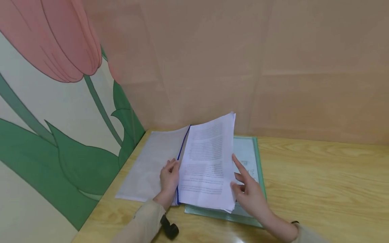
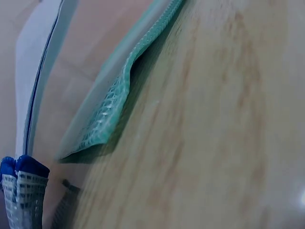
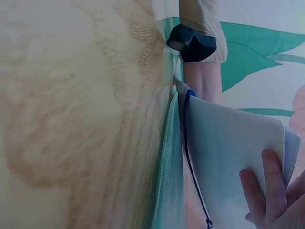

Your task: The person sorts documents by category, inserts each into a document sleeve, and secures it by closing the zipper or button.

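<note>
A mesh document pouch with a blue edge (image 1: pixel 143 162) lies open-spread at the left, and a stack of printed sheets (image 1: pixel 206 162) stands tilted up at its blue edge. My left hand (image 1: pixel 170 177) grips the pouch by that edge, fingers curled beside the sheets. At the stack's right edge, my right hand (image 1: pixel 250 194) holds the sheets, thumb at the edge and fingers (image 3: pixel 274 179) on the underside in the right wrist view. Beneath the stack lies a green-edged mesh pouch (image 1: pixel 225 219) with printed paper inside, partly covered. The left wrist view shows its corner (image 2: pixel 107 119) but not my left hand.
The wooden table (image 1: pixel 322 179) extends to the right. A brown covered wall (image 1: pixel 206 60) rises behind it, and a tulip-painted wall (image 1: pixel 70 101) borders the left. A black device (image 1: pixel 170 227) is strapped to my left wrist.
</note>
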Motion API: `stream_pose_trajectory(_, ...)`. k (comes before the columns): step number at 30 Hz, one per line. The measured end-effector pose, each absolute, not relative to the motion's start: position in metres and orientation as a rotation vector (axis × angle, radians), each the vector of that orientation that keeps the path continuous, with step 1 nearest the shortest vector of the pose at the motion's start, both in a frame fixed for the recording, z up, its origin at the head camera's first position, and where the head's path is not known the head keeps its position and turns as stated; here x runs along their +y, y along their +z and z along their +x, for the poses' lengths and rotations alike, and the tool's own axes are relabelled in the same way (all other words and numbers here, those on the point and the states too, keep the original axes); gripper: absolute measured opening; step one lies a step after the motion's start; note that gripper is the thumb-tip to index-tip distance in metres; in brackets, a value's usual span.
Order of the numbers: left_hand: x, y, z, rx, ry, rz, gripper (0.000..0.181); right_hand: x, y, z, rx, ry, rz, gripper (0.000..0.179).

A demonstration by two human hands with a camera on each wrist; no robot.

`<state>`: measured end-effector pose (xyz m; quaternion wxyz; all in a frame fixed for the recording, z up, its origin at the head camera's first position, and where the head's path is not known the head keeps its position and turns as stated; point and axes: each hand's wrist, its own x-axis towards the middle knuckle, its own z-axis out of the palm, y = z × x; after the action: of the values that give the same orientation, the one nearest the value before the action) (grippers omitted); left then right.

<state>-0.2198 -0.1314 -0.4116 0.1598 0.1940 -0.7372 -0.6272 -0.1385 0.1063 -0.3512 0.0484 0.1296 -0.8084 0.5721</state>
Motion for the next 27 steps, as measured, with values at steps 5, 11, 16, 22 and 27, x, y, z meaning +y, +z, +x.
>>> stream_pose_trajectory(5, -0.130, -0.412, -0.220, -2.089, -1.772, 0.537, 0.025, 0.106, -0.350, -0.141, -2.488, 1.859, 0.358, 0.081)
stream_pose_trajectory(11, -0.130, -0.414, -0.220, -2.087, -1.786, 0.541, 0.028, 0.109, -0.350, -0.144, -2.474, 1.928, 0.344, 0.081)
stream_pose_trajectory(16, -0.130, -0.415, -0.221, -2.084, -1.791, 0.555, 0.031, 0.111, -0.352, -0.146, -2.451, 1.978, 0.371, 0.081)
stream_pose_trajectory(22, -0.130, -0.416, -0.224, -2.095, -1.743, 0.557, 0.026, 0.109, -0.352, -0.154, -2.441, 2.080, 0.342, 0.080)
stream_pose_trajectory(27, -0.131, -0.415, -0.224, -2.103, -1.737, 0.576, 0.024, 0.103, -0.351, -0.162, -2.413, 2.188, 0.308, 0.078)
